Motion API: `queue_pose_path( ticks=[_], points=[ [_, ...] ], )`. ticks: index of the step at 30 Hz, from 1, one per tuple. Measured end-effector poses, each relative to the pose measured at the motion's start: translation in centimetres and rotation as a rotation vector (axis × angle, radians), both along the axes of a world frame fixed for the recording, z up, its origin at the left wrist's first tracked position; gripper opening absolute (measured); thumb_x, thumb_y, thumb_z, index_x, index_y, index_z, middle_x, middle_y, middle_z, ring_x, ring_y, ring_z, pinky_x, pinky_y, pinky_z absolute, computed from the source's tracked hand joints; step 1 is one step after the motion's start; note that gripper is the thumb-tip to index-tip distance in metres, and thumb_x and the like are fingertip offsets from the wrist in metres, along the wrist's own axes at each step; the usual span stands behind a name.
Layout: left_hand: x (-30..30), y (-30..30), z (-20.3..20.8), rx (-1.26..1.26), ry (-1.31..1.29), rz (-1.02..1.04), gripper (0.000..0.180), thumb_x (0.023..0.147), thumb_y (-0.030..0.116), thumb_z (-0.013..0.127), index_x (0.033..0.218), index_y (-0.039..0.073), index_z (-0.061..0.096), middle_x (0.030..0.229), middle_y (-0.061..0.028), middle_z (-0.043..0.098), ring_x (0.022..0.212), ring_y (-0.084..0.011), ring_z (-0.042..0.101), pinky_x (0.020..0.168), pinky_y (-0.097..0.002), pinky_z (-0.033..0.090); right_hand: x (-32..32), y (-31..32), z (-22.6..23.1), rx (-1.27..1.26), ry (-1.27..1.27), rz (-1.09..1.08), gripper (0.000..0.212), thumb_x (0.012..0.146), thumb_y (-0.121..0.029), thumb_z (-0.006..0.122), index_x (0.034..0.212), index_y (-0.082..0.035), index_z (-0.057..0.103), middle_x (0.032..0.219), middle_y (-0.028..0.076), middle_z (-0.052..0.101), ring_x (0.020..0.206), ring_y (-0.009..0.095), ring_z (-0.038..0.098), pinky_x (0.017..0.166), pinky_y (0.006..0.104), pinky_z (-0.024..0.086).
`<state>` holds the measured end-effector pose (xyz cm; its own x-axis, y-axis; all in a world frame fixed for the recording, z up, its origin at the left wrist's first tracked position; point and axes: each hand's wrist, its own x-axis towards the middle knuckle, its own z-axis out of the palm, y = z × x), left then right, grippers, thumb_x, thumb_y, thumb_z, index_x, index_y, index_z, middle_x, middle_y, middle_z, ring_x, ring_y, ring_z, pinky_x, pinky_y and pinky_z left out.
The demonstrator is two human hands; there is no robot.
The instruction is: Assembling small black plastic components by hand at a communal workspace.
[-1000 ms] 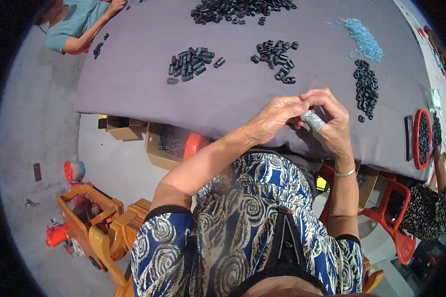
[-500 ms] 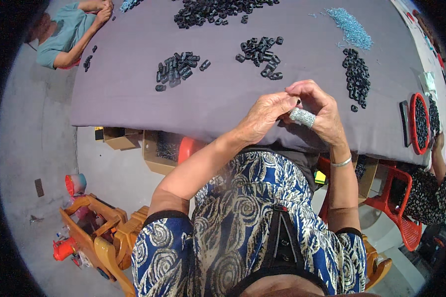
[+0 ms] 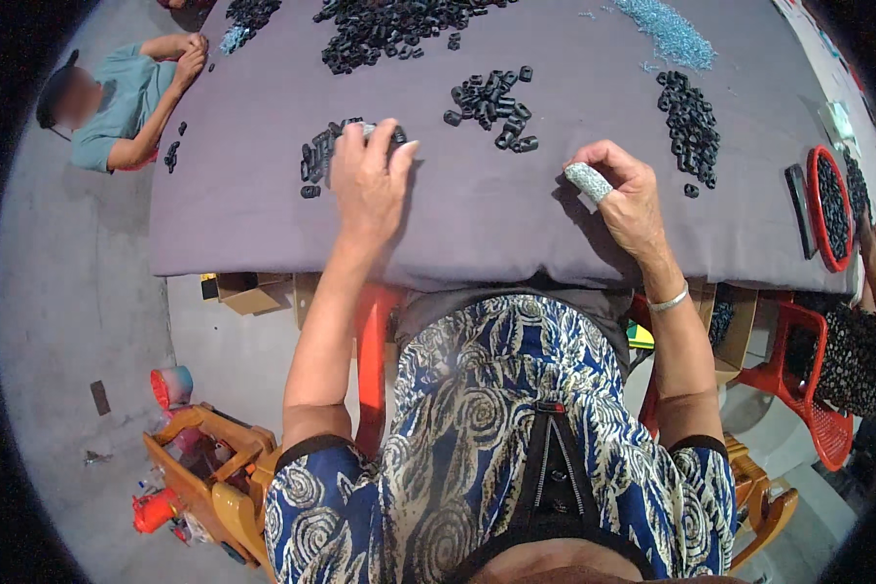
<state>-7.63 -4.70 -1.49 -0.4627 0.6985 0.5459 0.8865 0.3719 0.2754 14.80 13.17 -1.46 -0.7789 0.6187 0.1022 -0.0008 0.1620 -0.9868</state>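
Observation:
My left hand (image 3: 368,180) lies palm down on the grey-purple cloth of the table (image 3: 243,224). Its spread fingers rest on a small pile of black ring-shaped pieces (image 3: 316,161). My right hand (image 3: 625,200) rests on the cloth to the right. Its fingers are curled, and a pale patterned wrap covers the thumb (image 3: 589,181). Nothing shows in that hand. A thin bracelet (image 3: 668,301) circles the right wrist. A second pile of black rings (image 3: 492,102) lies between and beyond the hands.
More black pieces form a big heap (image 3: 389,24) at the far edge and a strip (image 3: 689,122) on the right. Pale blue bits (image 3: 667,29) lie far right. A red-rimmed tray (image 3: 827,204) holds black pieces. A seated person (image 3: 127,102) works at the left; orange stools stand below.
My hands were together in front of me, fingertips meeting at the wrapped thumb. Now they are apart: the left has reached forward-left onto the black pile, and the right has stayed on the cloth.

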Motion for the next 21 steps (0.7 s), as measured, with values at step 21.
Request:
queue_pose_path(
  ticks=[21],
  points=[
    [-3.5,0.3,-1.0,-0.102,0.193,0.276,0.032,0.081,0.023,0.067,0.111,0.013,0.061,0.1,-0.01,0.052,0.094,-0.0301,0.05,0.08,-0.0437,0.04,-0.2,0.3,-1.0,0.083,-0.07,-0.071,0.004,0.085,-0.004,0.062,0.087,-0.002,0.06,0.073,-0.004,0.058,0.068,0.003,0.052,0.06,0.0208,0.045]
  ],
)
